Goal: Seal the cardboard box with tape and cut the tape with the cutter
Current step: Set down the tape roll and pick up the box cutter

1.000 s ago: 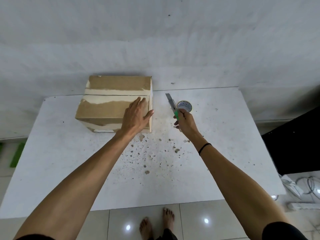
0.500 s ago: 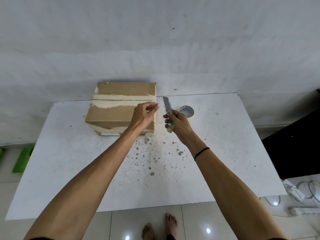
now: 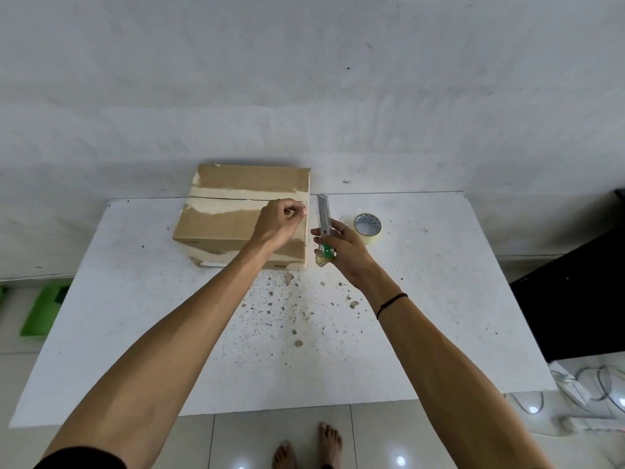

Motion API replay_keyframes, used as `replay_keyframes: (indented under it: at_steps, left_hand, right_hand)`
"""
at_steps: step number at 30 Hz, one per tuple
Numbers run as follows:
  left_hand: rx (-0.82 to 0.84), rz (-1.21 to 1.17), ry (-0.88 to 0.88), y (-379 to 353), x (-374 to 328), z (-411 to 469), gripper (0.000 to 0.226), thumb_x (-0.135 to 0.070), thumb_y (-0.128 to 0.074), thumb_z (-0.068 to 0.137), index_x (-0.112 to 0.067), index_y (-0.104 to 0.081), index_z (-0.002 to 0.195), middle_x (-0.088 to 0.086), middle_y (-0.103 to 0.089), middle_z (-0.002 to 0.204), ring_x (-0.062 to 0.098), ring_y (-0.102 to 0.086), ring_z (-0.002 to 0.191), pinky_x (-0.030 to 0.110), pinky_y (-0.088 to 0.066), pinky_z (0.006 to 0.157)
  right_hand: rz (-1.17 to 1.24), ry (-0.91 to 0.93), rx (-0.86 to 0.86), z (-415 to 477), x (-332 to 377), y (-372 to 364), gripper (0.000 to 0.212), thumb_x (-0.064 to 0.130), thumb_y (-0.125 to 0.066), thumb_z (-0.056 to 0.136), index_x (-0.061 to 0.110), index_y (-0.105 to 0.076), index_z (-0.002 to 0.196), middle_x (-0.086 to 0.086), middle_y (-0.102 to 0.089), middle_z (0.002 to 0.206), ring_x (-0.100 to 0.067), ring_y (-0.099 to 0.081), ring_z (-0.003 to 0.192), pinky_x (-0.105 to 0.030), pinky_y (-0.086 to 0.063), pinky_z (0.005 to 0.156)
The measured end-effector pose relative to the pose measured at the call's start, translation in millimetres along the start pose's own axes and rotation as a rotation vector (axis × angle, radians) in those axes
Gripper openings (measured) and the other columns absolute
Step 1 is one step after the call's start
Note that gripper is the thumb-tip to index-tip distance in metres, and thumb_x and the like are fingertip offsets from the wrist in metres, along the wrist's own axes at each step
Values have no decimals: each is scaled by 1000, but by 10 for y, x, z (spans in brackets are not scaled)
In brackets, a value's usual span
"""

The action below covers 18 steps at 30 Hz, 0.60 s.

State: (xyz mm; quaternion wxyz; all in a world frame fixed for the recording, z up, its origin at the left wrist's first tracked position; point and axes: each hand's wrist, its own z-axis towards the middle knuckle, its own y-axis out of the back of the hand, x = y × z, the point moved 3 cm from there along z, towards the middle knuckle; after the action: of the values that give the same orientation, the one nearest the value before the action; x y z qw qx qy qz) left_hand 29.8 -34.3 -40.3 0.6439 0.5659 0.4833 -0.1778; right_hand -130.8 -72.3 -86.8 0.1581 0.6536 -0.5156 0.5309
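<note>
Lifting off the lid, your left hand [image 3: 279,220] has gone from lying flat on the cardboard box [image 3: 236,214] to pinching at its right top edge, fingers [image 3: 297,208] curled tight on what is probably the clear tape, too thin to make out. Your right hand [image 3: 341,248] has brought the cutter [image 3: 324,228] closer, gripped by its green handle, blade upright just beside that pinch. The cut looks imminent. The box sits at the back of the bench [image 3: 439,299], the tape roll [image 3: 368,228] to its right.
</note>
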Motion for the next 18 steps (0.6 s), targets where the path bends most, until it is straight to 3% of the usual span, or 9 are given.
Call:
replay_keyframes:
  at_steps: [4, 7, 10, 12, 15, 18]
  left_hand:
    - [13, 468, -179, -37, 179, -74, 53, -33, -69, 92, -15, -55, 140, 9, -51, 148, 28, -50, 135, 44, -37, 115]
    - [124, 762, -282, -170, 469, -86, 83, -54, -70, 84, -22, -36, 153, 10, -22, 165, 31, -22, 152, 48, -15, 123]
    - [175, 832, -245, -291, 717, -54, 77, -44, -64, 91, -28, -26, 155, 8, -7, 167, 30, -9, 155, 49, -5, 124]
    - [162, 837, -231, -361, 780, -39, 69, -34, -59, 97, -29, -23, 155, 6, -10, 167, 29, -13, 154, 51, -10, 125]
    - [55, 807, -259, -416, 820, 2, 57, -22, -56, 100, -28, -34, 152, 4, -25, 163, 29, -28, 150, 52, -21, 123]
    - [-32, 812, -288, -444, 824, 71, 53, -18, -59, 99, -28, -42, 148, 3, -36, 159, 29, -37, 146, 53, -28, 120]
  right_hand:
    - [-258, -21, -263, 155, -264, 380, 30, -6, -57, 92, 4, -54, 120, -15, -64, 110, -25, -59, 85, -36, -51, 76]
    - [-438, -95, -396, 262, -541, 667, 32, 3, -60, 92, 7, -58, 123, -13, -66, 99, -27, -61, 82, -33, -52, 65]
    - [-556, -170, -481, 365, -831, 864, 35, 11, -63, 90, 11, -63, 125, -12, -72, 93, -27, -67, 81, -34, -52, 65]
    - [-592, -204, -520, 427, -979, 920, 34, 14, -62, 91, 14, -64, 125, -9, -72, 89, -28, -69, 83, -31, -52, 62]
    - [-596, -212, -526, 542, -1115, 944, 34, 14, -59, 93, 14, -62, 127, -8, -67, 88, -26, -64, 80, -24, -44, 52]
    - [-635, -183, -504, 712, -1156, 937, 33, 13, -58, 94, 12, -62, 127, -7, -65, 90, -24, -61, 79, -25, -44, 55]
